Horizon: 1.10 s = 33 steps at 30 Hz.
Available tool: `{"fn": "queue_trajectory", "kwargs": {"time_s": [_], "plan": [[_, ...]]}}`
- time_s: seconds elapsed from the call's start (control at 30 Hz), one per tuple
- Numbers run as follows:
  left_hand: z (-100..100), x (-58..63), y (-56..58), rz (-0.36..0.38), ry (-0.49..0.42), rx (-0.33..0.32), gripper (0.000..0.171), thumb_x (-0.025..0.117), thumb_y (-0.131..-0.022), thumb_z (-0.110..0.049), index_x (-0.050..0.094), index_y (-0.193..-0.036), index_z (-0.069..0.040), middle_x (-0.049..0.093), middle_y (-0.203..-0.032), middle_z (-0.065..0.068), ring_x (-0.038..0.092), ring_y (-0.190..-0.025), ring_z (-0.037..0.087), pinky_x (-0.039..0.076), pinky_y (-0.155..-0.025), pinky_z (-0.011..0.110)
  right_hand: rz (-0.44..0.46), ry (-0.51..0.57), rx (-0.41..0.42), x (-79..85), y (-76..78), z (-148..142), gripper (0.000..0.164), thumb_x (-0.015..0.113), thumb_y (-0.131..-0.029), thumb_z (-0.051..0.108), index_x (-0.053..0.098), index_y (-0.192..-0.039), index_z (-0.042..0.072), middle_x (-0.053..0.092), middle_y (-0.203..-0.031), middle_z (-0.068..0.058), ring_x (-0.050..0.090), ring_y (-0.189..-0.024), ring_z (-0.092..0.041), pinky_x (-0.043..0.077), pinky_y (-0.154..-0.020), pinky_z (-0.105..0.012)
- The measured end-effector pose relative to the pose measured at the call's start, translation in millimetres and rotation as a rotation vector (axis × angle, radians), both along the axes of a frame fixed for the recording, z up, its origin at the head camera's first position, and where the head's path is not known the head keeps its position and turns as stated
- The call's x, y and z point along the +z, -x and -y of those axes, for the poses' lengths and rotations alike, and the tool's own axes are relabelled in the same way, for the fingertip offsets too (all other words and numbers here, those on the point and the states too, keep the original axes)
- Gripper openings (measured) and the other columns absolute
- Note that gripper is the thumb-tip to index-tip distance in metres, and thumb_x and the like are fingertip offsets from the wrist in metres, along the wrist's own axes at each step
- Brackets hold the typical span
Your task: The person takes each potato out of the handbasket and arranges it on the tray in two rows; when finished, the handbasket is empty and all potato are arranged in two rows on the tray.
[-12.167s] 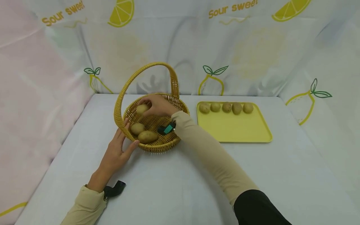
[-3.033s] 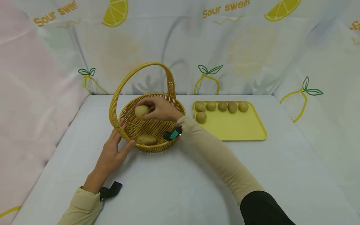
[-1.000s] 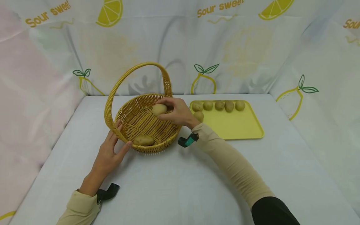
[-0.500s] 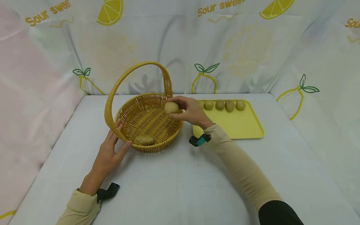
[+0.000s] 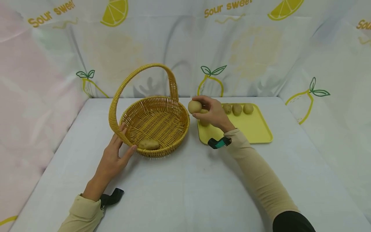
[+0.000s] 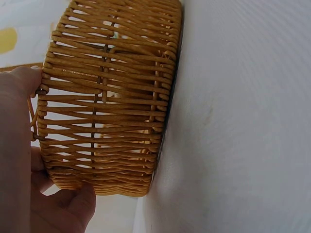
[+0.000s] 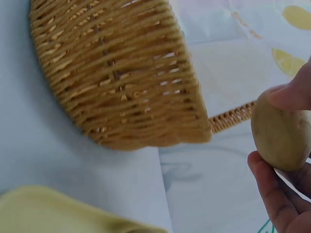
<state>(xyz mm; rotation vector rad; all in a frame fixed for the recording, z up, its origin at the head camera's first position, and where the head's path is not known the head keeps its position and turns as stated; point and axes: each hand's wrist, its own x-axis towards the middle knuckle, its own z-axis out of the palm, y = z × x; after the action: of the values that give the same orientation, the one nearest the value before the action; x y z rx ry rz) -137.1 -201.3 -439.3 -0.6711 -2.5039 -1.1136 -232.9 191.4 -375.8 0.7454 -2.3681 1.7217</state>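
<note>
Staged recording booth, lemon-print curtain [image 5: 185,42] backdrop, white table [image 5: 185,187]

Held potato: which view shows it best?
Right wrist: the potato fills the frame's right edge, pinched by the right hand. Head shows the potato small, between basket and tray. Left wrist shows only basket.

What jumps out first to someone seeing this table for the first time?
A big wicker basket with a tall handle sits mid-table, one potato left inside, the left hand steadying its rim. Beside it, the right hand holds another potato over the yellow tray.
</note>
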Motion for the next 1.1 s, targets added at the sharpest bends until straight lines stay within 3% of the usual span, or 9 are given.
{"fn": "queue_trajectory", "kwargs": {"time_s": [0.27, 0.53, 0.8, 0.97, 1.1], "plan": [[0, -0.1, 0.4, 0.007, 0.008, 0.003, 0.079, 0.073, -0.101, -0.02, 0.028, -0.165, -0.008, 0.023, -0.17, 0.01, 0.026, -0.153, 0.032, 0.033, -0.117, 0.036, 0.045, -0.038, -0.075, -4.7, -4.6, -21, 0.047, 0.081, -0.086, -0.002, 0.067, -0.131, -0.004, 0.065, -0.13, -0.018, 0.064, -0.108, -0.03, 0.052, -0.097, -0.039], [0, 0.1, 0.1, 0.017, 0.012, 0.003, 0.079, 0.071, -0.102, -0.021, 0.026, -0.166, -0.01, 0.022, -0.171, 0.009, 0.026, -0.153, 0.031, 0.034, -0.117, 0.042, 0.074, 0.007, -0.133, -11.9, -7.0, -40, 0.049, 0.08, -0.084, -0.009, 0.065, -0.131, -0.01, 0.066, -0.131, -0.024, 0.063, -0.114, -0.034, 0.05, -0.101, -0.043], [0, -1.2, -1.0, 0.017, -0.001, -0.003, 0.078, 0.072, -0.101, -0.018, 0.029, -0.164, -0.004, 0.022, -0.171, 0.009, 0.027, -0.152, 0.033, 0.032, -0.115, 0.032, 0.093, -0.04, -0.179, -20.8, -10.0, -58, 0.049, 0.078, -0.087, -0.006, 0.064, -0.133, -0.008, 0.066, -0.131, -0.023, 0.063, -0.115, -0.034, 0.049, -0.102, -0.041], [-1, -0.5, -1.7, 0.033, 0.005, 0.004, 0.08, 0.072, -0.101, -0.02, 0.026, -0.166, -0.01, 0.021, -0.171, 0.008, 0.026, -0.152, 0.032, 0.036, -0.114, 0.05, 0.104, -0.095, -0.207, -27.5, -9.1, -67, 0.051, 0.078, -0.089, -0.002, 0.06, -0.136, -0.009, 0.065, -0.132, -0.024, 0.063, -0.113, -0.037, 0.049, -0.099, -0.046], [-1, -0.2, -1.2, 0.041, 0.008, 0.009, 0.079, 0.071, -0.102, -0.022, 0.026, -0.165, -0.007, 0.02, -0.171, 0.008, 0.025, -0.153, 0.031, 0.035, -0.112, 0.061, 0.116, -0.129, -0.222, -32.3, -7.7, -72, 0.05, 0.079, -0.088, -0.002, 0.061, -0.134, -0.009, 0.065, -0.131, -0.025, 0.063, -0.113, -0.038, 0.05, -0.098, -0.048]]}}
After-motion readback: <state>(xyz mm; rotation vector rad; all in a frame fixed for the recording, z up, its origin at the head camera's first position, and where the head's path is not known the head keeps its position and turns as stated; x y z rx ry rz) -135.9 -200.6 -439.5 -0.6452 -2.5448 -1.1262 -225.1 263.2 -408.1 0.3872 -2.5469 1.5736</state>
